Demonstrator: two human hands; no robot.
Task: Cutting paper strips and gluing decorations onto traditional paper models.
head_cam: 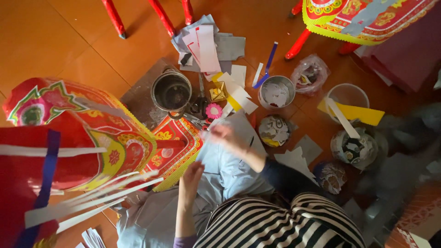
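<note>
I sit on the floor in a striped top and pale trousers. My left hand (192, 173) hovers over my lap with its fingers loosely apart, right beside the fringed edge of a red and yellow patterned paper piece (177, 143); nothing shows in it. My right hand (226, 137) is a blur above my knee, close to a pink paper flower (213, 110) and scissors (200, 104); its grip is unclear. A large red patterned paper object (69, 133) with white and blue strips fills the left.
A dark metal pot (171, 91) stands ahead. Bowls of paper scraps (275, 93) (274, 130) (354, 148), a white tub (347, 95) with a yellow strip, a plastic bag (310, 73) and a paper pile (206, 46) lie around. Red stool legs (161, 17) stand beyond.
</note>
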